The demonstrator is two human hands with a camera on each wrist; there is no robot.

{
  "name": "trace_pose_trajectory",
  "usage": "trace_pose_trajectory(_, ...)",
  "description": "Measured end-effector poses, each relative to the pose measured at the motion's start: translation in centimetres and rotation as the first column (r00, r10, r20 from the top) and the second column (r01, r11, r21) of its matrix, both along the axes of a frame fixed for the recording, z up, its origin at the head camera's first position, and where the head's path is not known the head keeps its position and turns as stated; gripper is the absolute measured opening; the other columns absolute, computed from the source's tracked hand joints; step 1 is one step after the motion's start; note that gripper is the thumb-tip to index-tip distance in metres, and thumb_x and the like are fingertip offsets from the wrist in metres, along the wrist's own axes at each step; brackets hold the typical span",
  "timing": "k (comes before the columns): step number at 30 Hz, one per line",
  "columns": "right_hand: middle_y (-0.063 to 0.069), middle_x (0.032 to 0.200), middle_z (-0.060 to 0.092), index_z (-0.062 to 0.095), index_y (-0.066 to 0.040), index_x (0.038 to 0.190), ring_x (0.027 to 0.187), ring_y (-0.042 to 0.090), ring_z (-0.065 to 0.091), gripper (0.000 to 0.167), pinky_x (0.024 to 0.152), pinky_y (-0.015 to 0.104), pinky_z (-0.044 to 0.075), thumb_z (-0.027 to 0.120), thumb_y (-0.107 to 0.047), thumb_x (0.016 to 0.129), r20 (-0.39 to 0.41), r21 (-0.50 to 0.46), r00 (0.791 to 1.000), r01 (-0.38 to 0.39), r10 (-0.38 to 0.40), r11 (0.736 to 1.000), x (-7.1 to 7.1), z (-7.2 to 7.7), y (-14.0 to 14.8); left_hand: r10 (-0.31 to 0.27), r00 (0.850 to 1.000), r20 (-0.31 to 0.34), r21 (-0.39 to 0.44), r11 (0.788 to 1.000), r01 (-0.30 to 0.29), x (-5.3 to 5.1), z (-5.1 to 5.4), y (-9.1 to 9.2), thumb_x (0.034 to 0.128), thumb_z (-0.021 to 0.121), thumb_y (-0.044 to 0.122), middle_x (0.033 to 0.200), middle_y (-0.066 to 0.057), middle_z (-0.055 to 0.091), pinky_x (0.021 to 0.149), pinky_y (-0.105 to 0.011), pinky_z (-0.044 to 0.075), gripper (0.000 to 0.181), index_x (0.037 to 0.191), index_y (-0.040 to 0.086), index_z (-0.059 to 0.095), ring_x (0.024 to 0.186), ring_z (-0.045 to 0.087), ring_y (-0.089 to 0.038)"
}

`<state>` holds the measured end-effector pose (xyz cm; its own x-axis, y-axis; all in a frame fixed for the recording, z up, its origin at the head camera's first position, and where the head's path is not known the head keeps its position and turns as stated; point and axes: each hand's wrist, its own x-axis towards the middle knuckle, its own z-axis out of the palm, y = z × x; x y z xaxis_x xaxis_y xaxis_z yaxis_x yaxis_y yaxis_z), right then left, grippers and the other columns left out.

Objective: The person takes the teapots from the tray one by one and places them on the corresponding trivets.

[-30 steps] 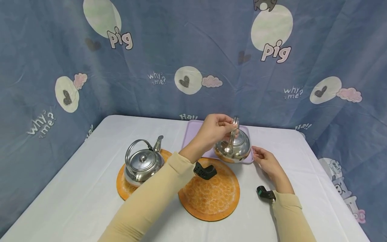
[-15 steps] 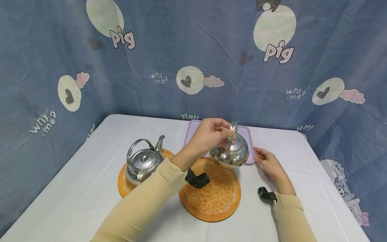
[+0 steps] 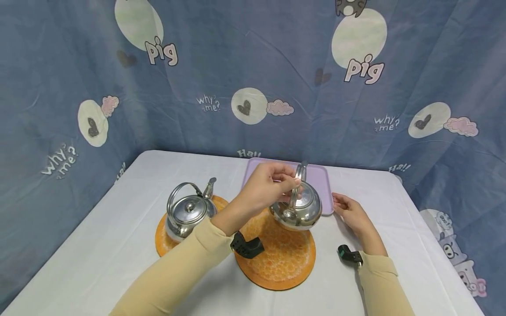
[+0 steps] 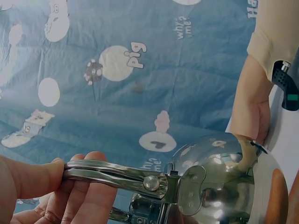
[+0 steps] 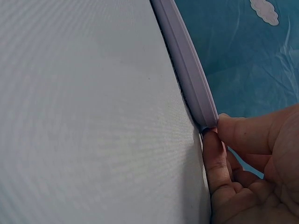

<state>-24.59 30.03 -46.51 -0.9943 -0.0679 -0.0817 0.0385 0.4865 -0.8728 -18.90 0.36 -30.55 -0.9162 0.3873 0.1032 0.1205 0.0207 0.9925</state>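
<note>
My left hand (image 3: 265,186) grips the upright handle of a shiny steel kettle (image 3: 306,215). In the left wrist view the thumb and fingers pinch the handle (image 4: 117,176), and the kettle body (image 4: 233,186) hangs off to the right. The kettle is over the far part of a round orange mat (image 3: 278,259) and the near edge of a lilac tray (image 3: 322,184). At the tray's near right corner is my right hand (image 3: 352,213). Its thumb and forefinger pinch the tray rim (image 5: 189,70) in the right wrist view.
A second steel kettle (image 3: 189,213), spout pointing away, stands on another orange mat (image 3: 161,237) to the left. Both mats and the tray lie on a white-covered table (image 3: 106,245). A blue printed curtain (image 3: 197,131) hangs behind the table.
The left hand has brought the kettle from over the tray towards me and slightly left, above the middle mat. The right hand has stayed at the tray corner.
</note>
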Motion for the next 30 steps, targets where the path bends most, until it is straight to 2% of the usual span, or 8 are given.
trace_pose_trajectory(6, 0.023, 0.140, 0.052, 0.038, 0.003, 0.150, 0.123, 0.026, 0.048, 0.049, 0.082, 0.004, 0.041, 0.050, -0.006, 0.103, 0.002, 0.013, 1.000, 0.008, -0.009, 1.000, 0.0, 0.0, -0.1, -0.009, 1.000, -0.003, -0.032, 0.999, 0.009, 0.9, -0.3, -0.9, 0.0944, 0.068, 0.008, 0.096, -0.016, 0.075, 0.072, -0.036, 0.062, 0.009, 0.098, 0.000, 0.067, 0.081, 0.074, -0.017)
trace_pose_trajectory(15, 0.024, 0.139, 0.052, 0.039, 0.003, 0.149, 0.124, 0.027, 0.049, 0.048, 0.081, 0.005, 0.041, 0.050, -0.007, 0.103, 0.007, 0.021, 1.000, 0.023, -0.023, 1.000, -0.1, 0.0, -0.1, -0.003, 1.000, 0.026, -0.062, 0.998, 0.005, 1.9, -1.4, -1.7, 0.0946, 0.067, 0.008, 0.092, -0.013, 0.074, 0.074, -0.035, 0.062, 0.007, 0.098, 0.002, 0.067, 0.081, 0.074, -0.017)
trace_pose_trajectory(21, 0.024, 0.139, 0.051, 0.038, 0.003, 0.149, 0.125, 0.028, 0.048, 0.049, 0.081, 0.004, 0.041, 0.050, -0.007, 0.103, 0.016, 0.018, 1.000, 0.024, -0.024, 1.000, -0.1, -0.1, 0.0, 0.004, 0.998, 0.057, -0.074, 0.997, 0.000, 2.3, -2.2, -2.1, 0.0944, 0.067, 0.009, 0.088, -0.010, 0.073, 0.072, -0.035, 0.062, 0.007, 0.096, 0.003, 0.067, 0.079, 0.072, -0.015)
trace_pose_trajectory(30, 0.024, 0.140, 0.051, 0.038, 0.004, 0.149, 0.124, 0.027, 0.048, 0.049, 0.081, 0.004, 0.041, 0.050, -0.007, 0.103, 0.015, 0.007, 1.000, 0.016, -0.016, 1.000, 0.0, 0.4, -0.3, 0.019, 0.998, 0.054, -0.082, 0.997, -0.014, 2.8, -3.4, -2.7, 0.0930, 0.068, 0.008, 0.084, -0.006, 0.069, 0.070, -0.035, 0.062, 0.007, 0.093, 0.002, 0.065, 0.078, 0.070, -0.014)
